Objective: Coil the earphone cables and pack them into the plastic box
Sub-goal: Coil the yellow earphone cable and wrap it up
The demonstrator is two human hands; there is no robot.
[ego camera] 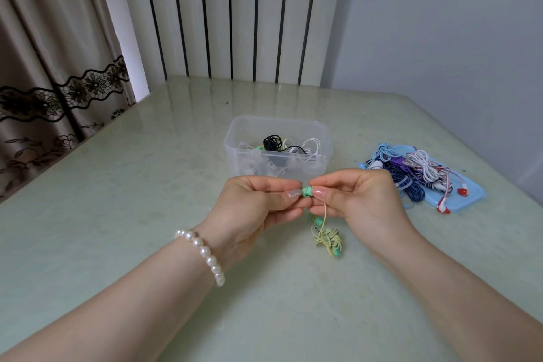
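My left hand (pixel 258 206) and my right hand (pixel 355 200) meet in front of the clear plastic box (pixel 244 138), both pinching the green earbud (pixel 307 191) of a yellow-green earphone. Its thin yellow cable hangs down from my right fingers to a tangled bundle (pixel 328 239) lying on the table, with a second green earbud just above the bundle. The box stands just behind my hands and holds black, white and green coiled earphones (pixel 273 142).
A pile of blue, purple, white and red-budded earphones (pixel 411 173) lies on a blue lid (pixel 470 200) at the right. The pale green table (pixel 147 185) ends near a curtain at the left and a radiator at the back. A pearl bracelet (pixel 202 253) circles my left wrist.
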